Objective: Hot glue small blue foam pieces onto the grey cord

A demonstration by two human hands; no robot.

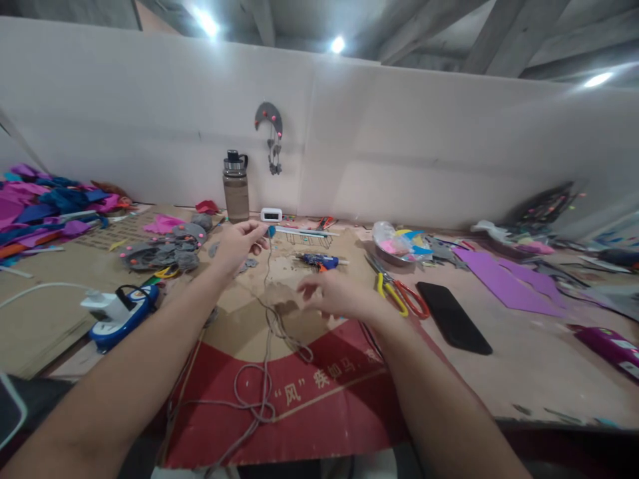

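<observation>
My left hand is raised over the cardboard, its thumb and fingers pinched together. A grey string hangs from these fingertips and lies in loose loops on the red and brown cardboard sheet. A small blue piece shows right at the fingertips; whether it is held too, I cannot tell. My right hand hovers to the right of the string, fingers apart and slightly curled, with nothing visible in them. Just beyond it lies a blue glue gun with an orange trigger.
Yellow-handled pliers, red-handled scissors and a black phone lie on the right. A metal bowl stands behind them. On the left are a blue power strip and grey felt pieces. A bottle stands by the wall.
</observation>
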